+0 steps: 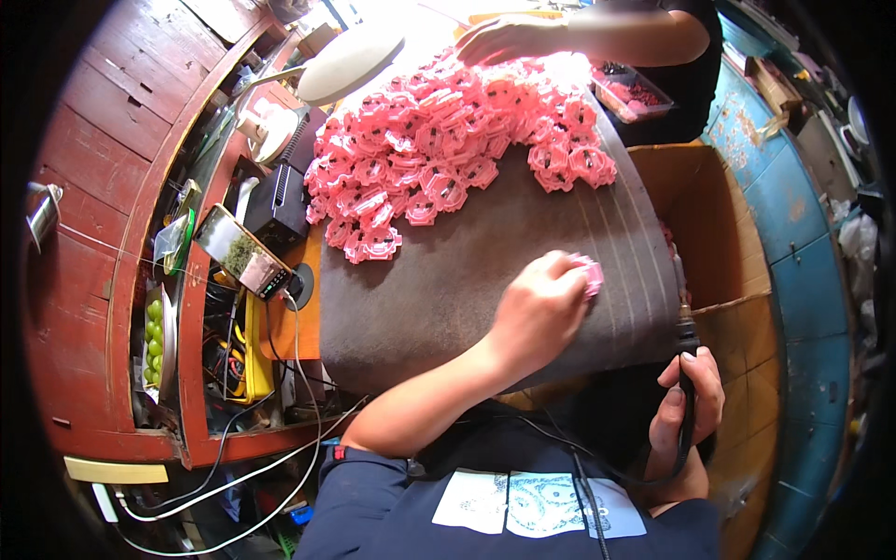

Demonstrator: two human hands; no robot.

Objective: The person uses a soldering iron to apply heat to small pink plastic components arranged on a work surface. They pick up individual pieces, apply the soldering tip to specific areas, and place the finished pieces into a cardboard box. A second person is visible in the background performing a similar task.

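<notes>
**Bench inventory: pink parts and iron**

- Left hand [539,313]: lay at frame centre on the dark mat [448,289], grip closed over one pink part [591,273], pinning it flat against the mat near the mat's right edge, apparently to steady it for work.
- Right hand [691,411]: at lower right, off the mat, grip wrapped round a black soldering iron [687,373] held upright like a pen, tip pointing up-frame toward the pinned part but apart from it; its cord trailed down across the person's dark shirt.
- Pile of pink parts [448,149]: heaped at upper centre on the far half of the mat, within reach of both workers, loose and overlapping; a few strays lay toward the near edge.
- Another person's hand [509,39]: at top of frame, resting at the far side of the pile.
- Cardboard box [719,233]: open, just right of the mat, placed low beside the table edge, seemingly to catch finished pieces; contents mostly hidden.
- Small tray [630,93]: upper right, holding dark red bits.
- Black station unit [280,196]: left of the mat, with a phone [245,252] propped beside it, screen facing the person.
- White lamp head [350,61]: upper left, over the pile.
- Red wooden shelf [103,187]: far left, cables hanging below.
</notes>
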